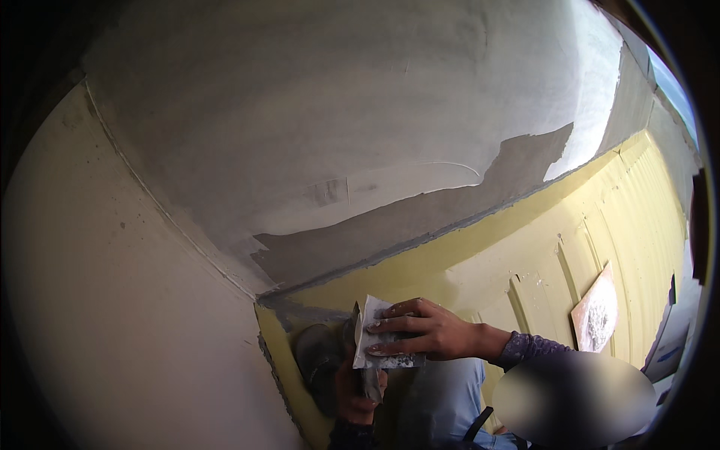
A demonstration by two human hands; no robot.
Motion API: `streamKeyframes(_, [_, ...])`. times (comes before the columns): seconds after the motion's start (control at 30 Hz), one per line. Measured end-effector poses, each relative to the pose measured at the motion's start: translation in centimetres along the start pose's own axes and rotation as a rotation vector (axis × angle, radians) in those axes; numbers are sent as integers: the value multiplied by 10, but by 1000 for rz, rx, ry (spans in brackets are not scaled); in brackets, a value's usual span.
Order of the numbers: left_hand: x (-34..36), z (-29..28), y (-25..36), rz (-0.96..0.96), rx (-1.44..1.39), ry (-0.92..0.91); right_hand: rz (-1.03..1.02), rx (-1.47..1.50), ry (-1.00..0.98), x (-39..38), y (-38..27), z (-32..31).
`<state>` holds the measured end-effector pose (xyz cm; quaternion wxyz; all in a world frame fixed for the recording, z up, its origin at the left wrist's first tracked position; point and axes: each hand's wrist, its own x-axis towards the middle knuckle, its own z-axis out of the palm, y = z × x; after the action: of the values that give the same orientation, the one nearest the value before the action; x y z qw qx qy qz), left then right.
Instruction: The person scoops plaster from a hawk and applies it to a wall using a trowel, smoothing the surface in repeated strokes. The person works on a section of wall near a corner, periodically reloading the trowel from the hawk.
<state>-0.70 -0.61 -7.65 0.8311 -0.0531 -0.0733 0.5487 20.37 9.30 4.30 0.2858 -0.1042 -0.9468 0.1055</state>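
Plaster-smeared trowel (373, 334) sits low against the yellow wall (525, 247), my right hand (427, 334) flat on its blade with fingers spread, pressing it to the surface, I judge; my left hand (356, 394) is clenched beneath on what looks like the handle. Grey plaster (390, 232) patches meet white ceiling (315, 112); a plaster-caked board (596, 311) leans at right.

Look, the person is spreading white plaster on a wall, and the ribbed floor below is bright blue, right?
Not quite. In the head view the ribbed floor is yellow, not blue. The rest fits: the right hand presses a flat blade smeared with white plaster by the wall.
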Motion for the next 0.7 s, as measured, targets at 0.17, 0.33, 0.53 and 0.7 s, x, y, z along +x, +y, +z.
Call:
streamKeyframes(0.17, [1,1,19,300,129,-132,-37,-483,-29,37,27,-27])
streamKeyframes(0.33, [2,-8,18,304,199,69,-386,-777,131,139,34,-16])
streamKeyframes(0.53, [11,-20,-1,205,178,287,-388,-1469,17,237,26,9])
streamKeyframes(0.7, [10,-29,4,93,226,22,-310,-1447,92,205,51,-7])
